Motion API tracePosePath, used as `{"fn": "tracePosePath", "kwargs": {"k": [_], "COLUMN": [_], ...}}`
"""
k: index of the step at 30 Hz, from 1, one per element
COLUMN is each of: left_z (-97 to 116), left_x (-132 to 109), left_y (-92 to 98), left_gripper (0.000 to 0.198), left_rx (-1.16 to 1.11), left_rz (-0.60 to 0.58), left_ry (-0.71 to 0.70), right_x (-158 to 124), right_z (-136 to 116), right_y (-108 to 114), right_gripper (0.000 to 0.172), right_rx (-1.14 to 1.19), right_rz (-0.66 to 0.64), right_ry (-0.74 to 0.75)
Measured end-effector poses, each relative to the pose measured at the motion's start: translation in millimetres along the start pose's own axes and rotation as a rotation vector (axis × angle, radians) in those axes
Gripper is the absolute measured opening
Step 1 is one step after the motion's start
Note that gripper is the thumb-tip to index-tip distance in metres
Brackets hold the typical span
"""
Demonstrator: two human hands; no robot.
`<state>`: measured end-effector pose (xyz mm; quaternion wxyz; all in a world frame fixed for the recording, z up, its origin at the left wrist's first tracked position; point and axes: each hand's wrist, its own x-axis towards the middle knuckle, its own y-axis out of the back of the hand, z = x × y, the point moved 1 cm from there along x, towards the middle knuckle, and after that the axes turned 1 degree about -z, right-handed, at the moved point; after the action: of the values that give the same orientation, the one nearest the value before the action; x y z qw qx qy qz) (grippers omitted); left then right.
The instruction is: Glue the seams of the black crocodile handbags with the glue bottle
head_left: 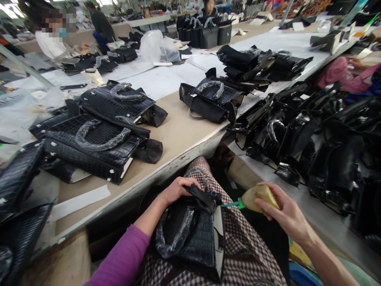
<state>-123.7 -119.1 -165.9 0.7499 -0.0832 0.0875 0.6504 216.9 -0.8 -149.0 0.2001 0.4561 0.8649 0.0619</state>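
Note:
A black crocodile-pattern handbag [193, 238] lies on my lap, its handle wrapped in clear plastic. My left hand [175, 190] is closed on the bag's top edge and a black strap. My right hand [282, 212] is closed around a yellowish squeeze bottle [258, 197]. The bottle's green nozzle [232, 204] points left and touches the strap by the bag's top.
The beige worktable [178, 135] carries stacks of black handbags [98, 135], another bag [211, 99] in the middle and more [256, 65] further back. A heap of shiny black bags [312, 135] fills the right side. Other people sit at the far left.

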Motion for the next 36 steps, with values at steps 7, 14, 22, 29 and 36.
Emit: {"fn": "tracePosePath", "kwargs": {"k": [7, 14, 22, 29, 36], "left_z": [1, 0, 3, 0, -1], "left_x": [1, 0, 1, 0, 1], "left_y": [-0.7, -1.8, -4.8, -2.9, -3.4], "left_gripper": [0.009, 0.008, 0.007, 0.009, 0.007], "left_rx": [-0.011, -0.012, 0.004, 0.015, 0.028], "left_rz": [-0.006, 0.005, 0.017, 0.020, 0.022], "left_ry": [-0.009, -0.009, 0.002, 0.010, 0.013], "right_x": [-9, -20, -12, -19, -47], "right_z": [-5, 0, 6, 11, 0], "right_y": [7, 10, 0, 2, 2], "right_gripper": [0.048, 0.049, 0.054, 0.057, 0.053], "right_rx": [0.051, 0.096, 0.111, 0.082, 0.158], "right_rz": [-0.118, -0.237, -0.024, -0.016, -0.073], "right_ry": [-0.023, -0.077, -0.024, -0.039, -0.129]}}
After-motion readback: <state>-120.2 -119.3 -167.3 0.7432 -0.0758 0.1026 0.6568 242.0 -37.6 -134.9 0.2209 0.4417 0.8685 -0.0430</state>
